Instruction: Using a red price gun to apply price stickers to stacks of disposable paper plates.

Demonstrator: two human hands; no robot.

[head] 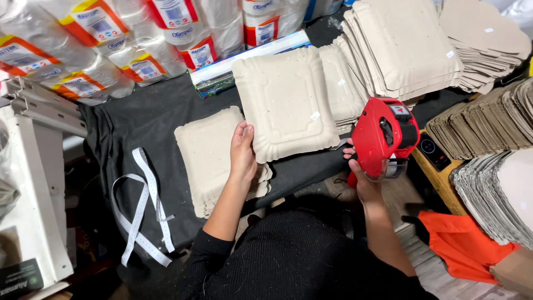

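Gripping: left hand point(242, 153) closed on a grey pulp tray point(284, 103); right hand point(363, 178) wrapped round a red label gun point(385, 136).
Surface: black cloth point(150, 119) under both hands.
Room: tray stacks point(400, 44) beyond the gun.

Bare black cloth on the table point(150, 119) lies open to my left; stacked grey pulp trays point(400, 44) crowd the right.
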